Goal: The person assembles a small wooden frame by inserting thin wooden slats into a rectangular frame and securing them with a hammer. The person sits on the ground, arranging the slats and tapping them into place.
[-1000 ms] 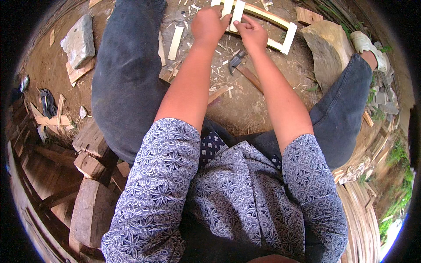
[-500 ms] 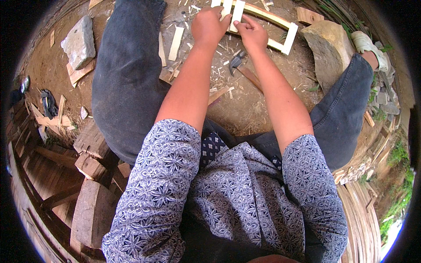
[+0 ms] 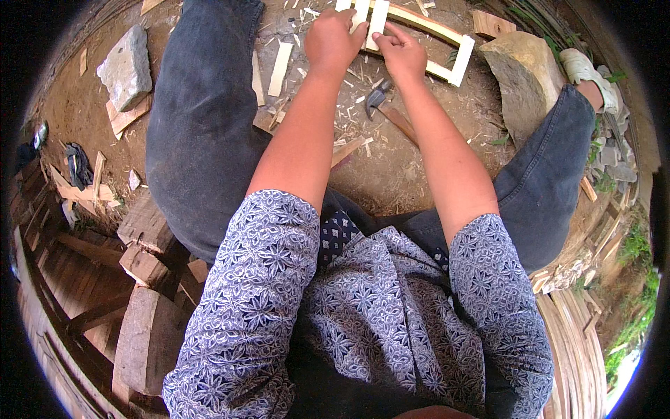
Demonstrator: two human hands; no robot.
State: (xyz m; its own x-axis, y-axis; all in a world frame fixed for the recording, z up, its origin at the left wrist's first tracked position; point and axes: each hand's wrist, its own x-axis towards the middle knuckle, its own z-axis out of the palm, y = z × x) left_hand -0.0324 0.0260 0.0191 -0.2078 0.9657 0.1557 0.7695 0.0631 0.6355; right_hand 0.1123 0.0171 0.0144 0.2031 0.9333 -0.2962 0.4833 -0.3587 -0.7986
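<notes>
Look, a pale wood frame is up at the top of the view.
The right hand pinches the near end of a flat strip that goes across it. The left hand is just beside, by another strip, but I cannot tell how tight it grips. A hammer lies on the dirt, partly under the right forearm.

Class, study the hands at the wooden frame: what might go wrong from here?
The pale slat could slip out of line if the right hand loosens its hold. The right forearm might knock the hammer lying below it. The left hand is ungloved, so a splinter may catch it.
</notes>
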